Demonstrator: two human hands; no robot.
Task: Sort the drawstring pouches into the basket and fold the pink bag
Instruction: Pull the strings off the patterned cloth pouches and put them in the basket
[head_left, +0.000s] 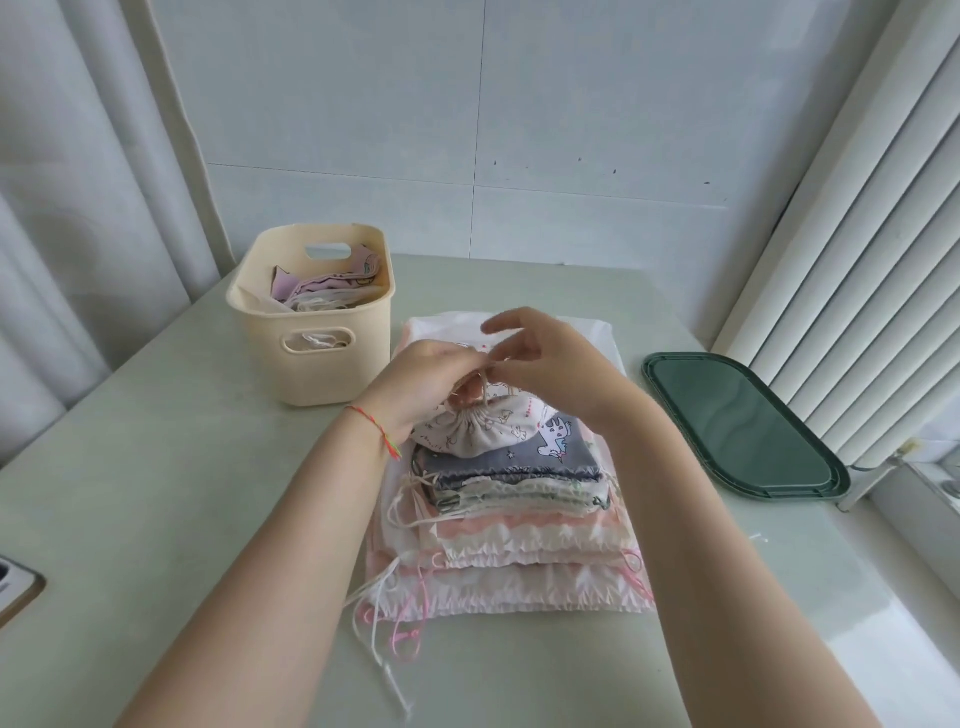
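Table (156, 467): smooth, pale green top with a rounded far-left corner, bearing all items below. Pink bag (524, 592): thin, pale pink-and-white sheeting, flat and rectangular, lying at table centre as the bottom layer; its near edge is gathered into fine pleats, with pink and white cords trailing off the near-left corner. Tray (737, 421): dark green glossy plastic, oblong with rounded ends and a stepped rim, well right of the pile. Basket (311, 364): cream matte plastic, rectangular with rounded corners and slot handles, just left of the pile; soft pink and white cloth lies inside. Stacked pouches (519, 488): grey printed, cream and peach cloth, ruffled at the drawstring edges, layered flat on the bag. White pouch (478, 431): small, printed cotton, bunched round at its cinched neck, topmost on the stack. Left hand (415, 384): fingers curled, pinching the pouch's cord (484, 387). Right hand (550, 358): thumb and forefinger pinching the same cord, remaining fingers spread loosely. Bracelet (382, 431): thin red braided string, left wrist.
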